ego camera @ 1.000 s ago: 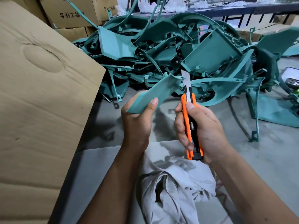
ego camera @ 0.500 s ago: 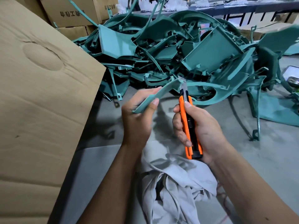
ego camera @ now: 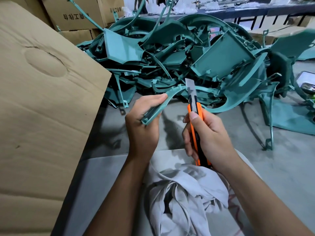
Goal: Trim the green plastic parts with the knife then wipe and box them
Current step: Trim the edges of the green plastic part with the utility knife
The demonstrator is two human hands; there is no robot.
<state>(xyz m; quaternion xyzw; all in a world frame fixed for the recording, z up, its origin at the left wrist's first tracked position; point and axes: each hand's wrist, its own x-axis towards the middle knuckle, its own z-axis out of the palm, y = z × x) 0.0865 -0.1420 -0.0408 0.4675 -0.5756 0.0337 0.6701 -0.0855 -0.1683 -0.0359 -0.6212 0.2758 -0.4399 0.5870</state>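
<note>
My left hand (ego camera: 142, 126) grips a curved green plastic part (ego camera: 162, 103) by its lower end, with the far end arching up to the right. My right hand (ego camera: 204, 138) holds an orange and black utility knife (ego camera: 196, 120) upright, thumb on its slider. The steel blade (ego camera: 190, 86) is extended and its edge meets the far tip of the part. A grey-white wiping cloth (ego camera: 184, 193) lies crumpled in my lap below both hands.
A big heap of green plastic parts (ego camera: 213, 60) covers the grey floor ahead. A large cardboard box flap (ego camera: 42, 99) fills the left side. More cartons (ego camera: 75, 14) stand at the back left. A phone (ego camera: 306, 80) lies at the right edge.
My left hand has turned the green part from flat face up to edge on. The knife has shifted down and left, bringing the blade against the part's far tip.
</note>
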